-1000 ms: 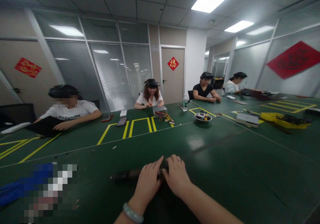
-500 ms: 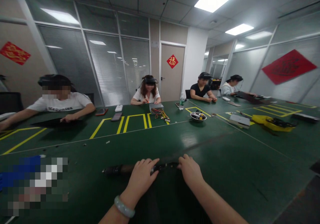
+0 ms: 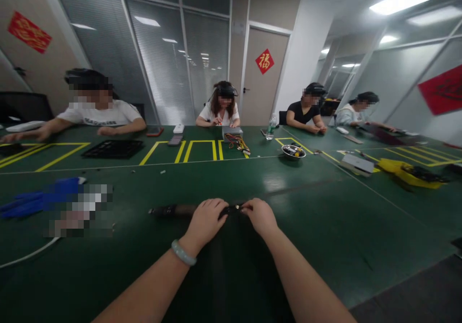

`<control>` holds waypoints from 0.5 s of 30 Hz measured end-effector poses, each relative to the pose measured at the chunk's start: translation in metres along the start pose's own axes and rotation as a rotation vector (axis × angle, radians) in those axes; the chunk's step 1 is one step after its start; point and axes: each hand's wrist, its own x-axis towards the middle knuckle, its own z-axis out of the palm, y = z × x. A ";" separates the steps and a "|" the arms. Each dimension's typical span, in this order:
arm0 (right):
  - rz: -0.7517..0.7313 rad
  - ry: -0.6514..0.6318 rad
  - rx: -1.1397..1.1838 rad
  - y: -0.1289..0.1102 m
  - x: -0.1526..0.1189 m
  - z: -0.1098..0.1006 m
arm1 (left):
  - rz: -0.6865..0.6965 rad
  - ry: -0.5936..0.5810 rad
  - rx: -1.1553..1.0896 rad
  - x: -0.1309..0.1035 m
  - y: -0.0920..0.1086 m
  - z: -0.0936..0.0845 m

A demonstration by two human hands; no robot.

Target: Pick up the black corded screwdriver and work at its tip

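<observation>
A long dark cylinder-shaped tool (image 3: pixel 183 210) lies on the green table (image 3: pixel 173 275), its ribbed black end pointing left. Its exact kind I cannot make out. My left hand (image 3: pixel 207 217) wraps over the body from above, with a pale bracelet on the wrist. Close by, my right hand (image 3: pixel 260 215) has its thumb and fingers pinched on the thin dark right-hand end. A small shiny bright spot shows in the gap between my hands. My palms and fingers hide part of the tool.
Blue gloves (image 3: pixel 46 197) and a blurred-out item with a white cable (image 3: pixel 34 254) lie to the left. Further off are a metal bowl (image 3: pixel 293 152), a water bottle (image 3: pixel 270 127), a black panel (image 3: pixel 112 148) and a yellow tray (image 3: pixel 407 173). Several people sit across the table.
My view has tilted down. My right hand has come nearer to my left, its fingers now pinched on the tool's end. The person at far left has let go of the black panel.
</observation>
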 end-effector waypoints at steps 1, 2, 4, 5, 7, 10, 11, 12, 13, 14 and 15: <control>0.001 0.004 0.009 0.002 0.001 0.000 | -0.002 -0.007 0.002 0.001 0.002 0.000; 0.005 0.006 0.018 0.003 0.002 0.000 | -0.008 -0.013 0.010 0.002 0.004 -0.001; 0.015 0.010 0.032 0.005 0.003 0.001 | -0.021 -0.023 0.033 0.004 0.006 0.000; 0.018 0.013 0.039 0.006 0.004 0.002 | -0.027 -0.027 0.045 0.004 0.006 0.000; 0.005 0.029 0.042 0.005 0.003 0.003 | -0.032 -0.035 0.060 0.005 0.006 0.001; -0.050 0.065 0.006 0.003 0.001 0.006 | -0.030 -0.046 0.059 0.006 0.006 0.001; -0.065 0.068 -0.013 0.002 0.001 0.006 | -0.029 -0.050 0.053 0.006 0.006 0.001; -0.076 0.066 -0.029 0.001 0.000 0.007 | -0.029 -0.053 0.045 0.006 0.006 0.001; -0.082 0.060 -0.039 0.000 0.000 0.007 | -0.030 -0.055 0.036 0.006 0.005 0.000; -0.087 0.055 -0.045 -0.001 -0.001 0.007 | -0.029 -0.057 0.024 0.006 0.005 -0.001; -0.095 0.054 -0.045 -0.002 -0.001 0.007 | -0.025 -0.061 0.011 0.006 0.005 -0.002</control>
